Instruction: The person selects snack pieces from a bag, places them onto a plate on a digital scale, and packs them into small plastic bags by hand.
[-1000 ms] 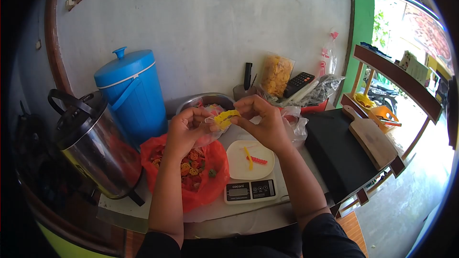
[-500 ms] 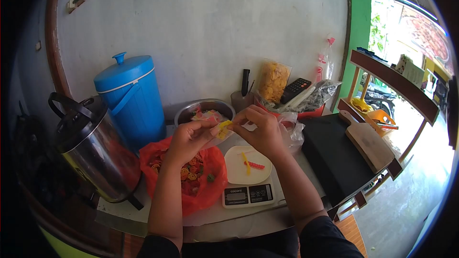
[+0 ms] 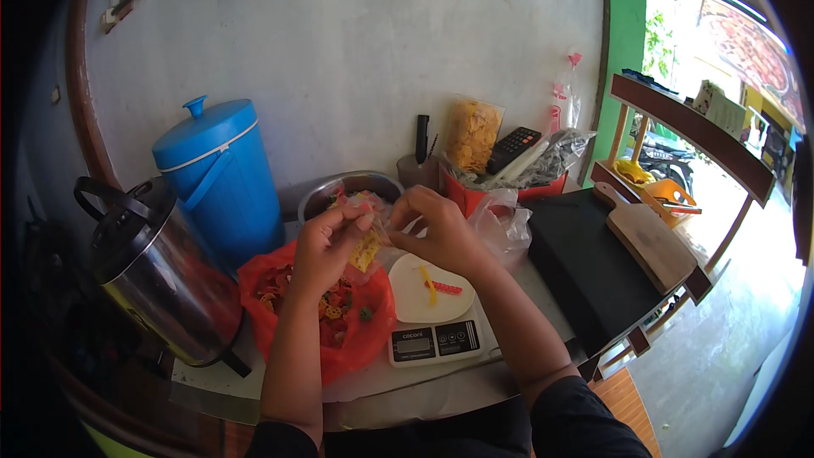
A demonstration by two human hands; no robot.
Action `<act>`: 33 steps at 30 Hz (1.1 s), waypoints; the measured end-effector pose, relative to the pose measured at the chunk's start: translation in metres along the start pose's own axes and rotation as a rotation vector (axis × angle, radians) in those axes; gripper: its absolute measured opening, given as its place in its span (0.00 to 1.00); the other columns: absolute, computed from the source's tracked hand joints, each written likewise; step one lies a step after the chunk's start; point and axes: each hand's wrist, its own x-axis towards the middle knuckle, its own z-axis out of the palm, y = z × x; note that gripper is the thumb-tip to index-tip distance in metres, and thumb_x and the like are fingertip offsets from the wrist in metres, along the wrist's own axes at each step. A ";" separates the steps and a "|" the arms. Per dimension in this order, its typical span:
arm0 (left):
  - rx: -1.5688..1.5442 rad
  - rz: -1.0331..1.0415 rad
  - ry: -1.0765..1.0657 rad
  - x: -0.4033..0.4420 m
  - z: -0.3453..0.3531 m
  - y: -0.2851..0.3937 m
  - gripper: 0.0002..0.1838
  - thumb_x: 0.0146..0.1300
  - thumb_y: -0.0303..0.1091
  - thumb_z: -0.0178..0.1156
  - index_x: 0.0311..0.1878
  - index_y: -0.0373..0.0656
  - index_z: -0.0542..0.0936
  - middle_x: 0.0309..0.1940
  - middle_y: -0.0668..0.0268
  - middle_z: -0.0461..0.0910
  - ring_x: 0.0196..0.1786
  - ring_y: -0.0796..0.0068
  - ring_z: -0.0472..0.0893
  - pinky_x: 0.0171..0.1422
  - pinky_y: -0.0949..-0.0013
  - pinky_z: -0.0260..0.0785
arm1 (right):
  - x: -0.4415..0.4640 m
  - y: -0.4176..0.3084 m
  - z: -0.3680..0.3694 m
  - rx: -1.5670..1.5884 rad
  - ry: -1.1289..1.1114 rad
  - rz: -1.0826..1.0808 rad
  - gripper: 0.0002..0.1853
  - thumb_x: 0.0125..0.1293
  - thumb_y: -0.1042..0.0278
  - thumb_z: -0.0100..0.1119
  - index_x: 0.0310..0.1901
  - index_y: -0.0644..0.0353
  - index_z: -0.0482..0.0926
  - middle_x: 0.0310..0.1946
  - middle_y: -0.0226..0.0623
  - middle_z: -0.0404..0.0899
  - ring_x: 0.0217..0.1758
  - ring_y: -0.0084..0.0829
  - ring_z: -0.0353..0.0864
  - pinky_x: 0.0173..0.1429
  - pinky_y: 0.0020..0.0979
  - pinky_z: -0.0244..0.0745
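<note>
My left hand (image 3: 325,246) pinches a small clear plastic bag (image 3: 365,252) with yellow pieces inside. Beside it, my right hand (image 3: 437,231) has its fingers closed at the bag's right edge; what they hold is too small to tell. Below my left hand lies an open red plastic bag (image 3: 373,335) of colourful wheel-shaped pieces. A white kitchen scale (image 3: 436,343) bears a pale plate (image 3: 415,309) with a yellow stick and a red stick on it. Behind my hands stands a metal bowl (image 3: 307,203) holding small packets.
A steel pot (image 3: 170,276) and a blue lidded container (image 3: 222,174) stand left. At the back right, a red basket (image 3: 543,190) holds a calculator (image 3: 514,149) and plastic bags. A wooden cutting board (image 3: 649,233) lies on a black box (image 3: 577,267) at right.
My hands have moved slightly left, and the small bag now hangs from my left hand with the yellow pieces lower. The whole view has shifted a little.
</note>
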 end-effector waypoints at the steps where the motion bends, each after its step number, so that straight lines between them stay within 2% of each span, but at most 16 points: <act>1: -0.018 -0.002 0.004 -0.001 0.002 0.001 0.09 0.68 0.32 0.62 0.45 0.34 0.81 0.36 0.66 0.84 0.40 0.84 0.80 0.48 0.76 0.73 | -0.001 0.001 -0.001 0.039 -0.016 0.052 0.11 0.55 0.76 0.71 0.36 0.61 0.76 0.29 0.28 0.78 0.35 0.22 0.82 0.35 0.25 0.77; 3: -0.049 0.000 0.014 0.000 0.003 0.003 0.10 0.68 0.33 0.63 0.44 0.34 0.81 0.35 0.66 0.84 0.40 0.84 0.80 0.48 0.77 0.73 | -0.001 0.002 -0.003 0.117 -0.046 0.148 0.12 0.57 0.77 0.70 0.37 0.62 0.74 0.29 0.27 0.78 0.33 0.19 0.81 0.35 0.23 0.77; 6: -0.017 0.051 0.004 0.001 0.008 0.002 0.11 0.67 0.34 0.64 0.44 0.35 0.81 0.35 0.68 0.83 0.40 0.84 0.80 0.47 0.77 0.72 | 0.000 0.003 -0.006 0.104 0.014 0.123 0.12 0.58 0.77 0.70 0.38 0.62 0.73 0.30 0.26 0.78 0.30 0.18 0.81 0.34 0.21 0.75; 9: 0.073 0.015 0.031 0.001 0.000 -0.002 0.11 0.66 0.35 0.65 0.44 0.36 0.81 0.34 0.69 0.83 0.39 0.84 0.80 0.46 0.77 0.72 | 0.001 0.002 -0.010 0.284 -0.010 0.201 0.11 0.59 0.76 0.69 0.39 0.63 0.74 0.31 0.28 0.80 0.31 0.18 0.81 0.33 0.21 0.74; 12: 0.018 -0.027 0.171 0.000 -0.004 0.009 0.11 0.66 0.35 0.65 0.43 0.36 0.82 0.33 0.71 0.83 0.38 0.84 0.79 0.45 0.77 0.71 | 0.002 0.015 -0.023 0.062 -0.033 0.217 0.11 0.59 0.71 0.70 0.39 0.61 0.77 0.32 0.29 0.82 0.31 0.21 0.83 0.34 0.23 0.76; 15: 0.034 0.084 0.181 0.005 -0.016 0.000 0.11 0.66 0.35 0.65 0.44 0.36 0.82 0.33 0.71 0.82 0.37 0.85 0.79 0.45 0.77 0.71 | -0.006 0.030 -0.035 -0.392 -0.201 0.217 0.14 0.55 0.62 0.72 0.40 0.57 0.80 0.34 0.30 0.84 0.35 0.28 0.85 0.41 0.30 0.78; 18: 0.030 0.006 0.199 0.006 -0.021 0.000 0.12 0.66 0.35 0.65 0.45 0.36 0.82 0.35 0.70 0.83 0.40 0.85 0.79 0.47 0.78 0.72 | -0.007 0.033 -0.027 -0.636 -0.545 0.457 0.18 0.49 0.57 0.74 0.40 0.56 0.82 0.40 0.33 0.85 0.46 0.39 0.84 0.49 0.41 0.78; 21: -0.020 0.025 0.213 0.007 -0.018 0.004 0.12 0.67 0.35 0.65 0.46 0.35 0.82 0.36 0.69 0.84 0.42 0.84 0.80 0.48 0.78 0.72 | -0.013 0.068 -0.001 -0.848 -0.744 0.438 0.20 0.48 0.56 0.75 0.41 0.55 0.83 0.40 0.34 0.85 0.48 0.38 0.84 0.51 0.41 0.78; 24: 0.029 0.026 0.217 0.005 -0.017 0.002 0.10 0.66 0.33 0.64 0.45 0.36 0.82 0.38 0.64 0.85 0.39 0.79 0.83 0.48 0.75 0.74 | -0.020 0.081 0.014 -0.867 -0.768 0.405 0.20 0.48 0.57 0.74 0.42 0.55 0.80 0.38 0.34 0.84 0.49 0.38 0.83 0.52 0.42 0.76; 27: 0.062 0.035 0.183 0.005 -0.018 0.000 0.13 0.64 0.33 0.67 0.46 0.34 0.82 0.36 0.64 0.86 0.40 0.81 0.82 0.47 0.77 0.73 | -0.013 0.076 0.006 -0.650 -0.759 0.415 0.21 0.49 0.59 0.72 0.45 0.56 0.79 0.39 0.37 0.84 0.46 0.38 0.84 0.50 0.39 0.77; 30: 0.070 0.011 0.159 0.003 -0.016 0.005 0.12 0.61 0.31 0.69 0.44 0.34 0.82 0.37 0.63 0.86 0.40 0.81 0.83 0.47 0.77 0.74 | -0.005 0.074 -0.009 -0.344 -0.595 0.406 0.18 0.54 0.67 0.69 0.47 0.57 0.78 0.42 0.37 0.84 0.42 0.31 0.85 0.45 0.32 0.78; 33: 0.045 0.005 0.146 0.002 -0.014 0.008 0.12 0.59 0.29 0.71 0.43 0.35 0.81 0.36 0.63 0.86 0.39 0.80 0.83 0.46 0.77 0.74 | 0.002 0.055 -0.028 0.000 -0.206 0.271 0.13 0.62 0.74 0.63 0.48 0.58 0.78 0.44 0.35 0.83 0.41 0.23 0.84 0.40 0.24 0.77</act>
